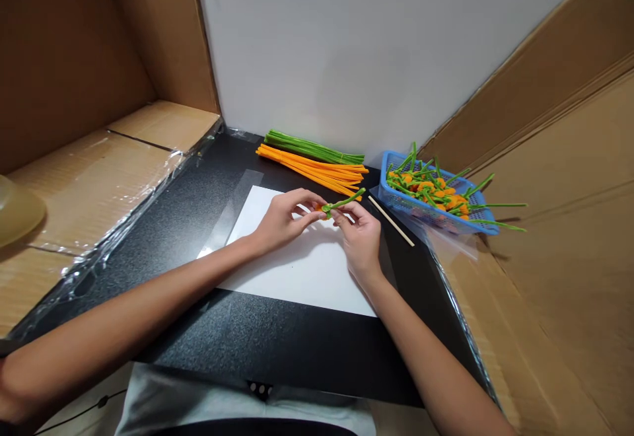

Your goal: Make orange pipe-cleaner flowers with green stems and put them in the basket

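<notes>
Between my two hands is a small pipe-cleaner flower (327, 209), orange at its head with a green stem that points up and to the right. My left hand (293, 215) pinches the orange head from the left, its fingertips covering much of it. The thumb and fingers of my right hand (360, 234) close on the green part near the base of the stem. Both hands are above a white sheet of paper (297, 277) on the black table.
Behind the hands lie a bundle of green pipe cleaners (317, 148) and a bundle of orange pipe cleaners (312, 168). A thin wooden stick (391, 220) rests at the right. Beyond it, a blue basket (391, 188) holds several orange and green flowers. Cardboard walls flank the black table (277, 337).
</notes>
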A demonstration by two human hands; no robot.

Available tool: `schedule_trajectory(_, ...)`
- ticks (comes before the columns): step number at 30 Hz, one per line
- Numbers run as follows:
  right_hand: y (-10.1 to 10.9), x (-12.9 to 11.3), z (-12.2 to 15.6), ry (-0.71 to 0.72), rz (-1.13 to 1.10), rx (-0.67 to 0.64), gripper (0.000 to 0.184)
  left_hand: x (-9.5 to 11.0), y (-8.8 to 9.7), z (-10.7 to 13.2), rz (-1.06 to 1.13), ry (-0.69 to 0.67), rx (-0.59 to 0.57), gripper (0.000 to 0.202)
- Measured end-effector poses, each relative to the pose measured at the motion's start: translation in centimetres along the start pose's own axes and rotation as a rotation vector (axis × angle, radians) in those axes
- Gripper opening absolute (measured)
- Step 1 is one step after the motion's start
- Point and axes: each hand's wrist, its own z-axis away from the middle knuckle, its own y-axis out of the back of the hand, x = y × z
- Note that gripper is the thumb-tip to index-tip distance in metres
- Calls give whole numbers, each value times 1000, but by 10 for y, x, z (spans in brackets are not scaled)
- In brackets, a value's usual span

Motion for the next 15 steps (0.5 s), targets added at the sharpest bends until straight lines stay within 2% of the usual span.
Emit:
schedule_trajectory(5,-5,-2,7,22,78,58,18,-1,-11,1,382,182,13,35)
schedule_trajectory(8,-5,-2,9,52,96,42,17,-2,-14,1,435,207,55,37)
schedule_trajectory(11,-2,-5,6,164,141,-37,11,-5,-13,1,477,255,117,35)
schedule_trajectory(15,4,-12,2,353,303,-98,3,-8,-12,0,661,354,146,33)
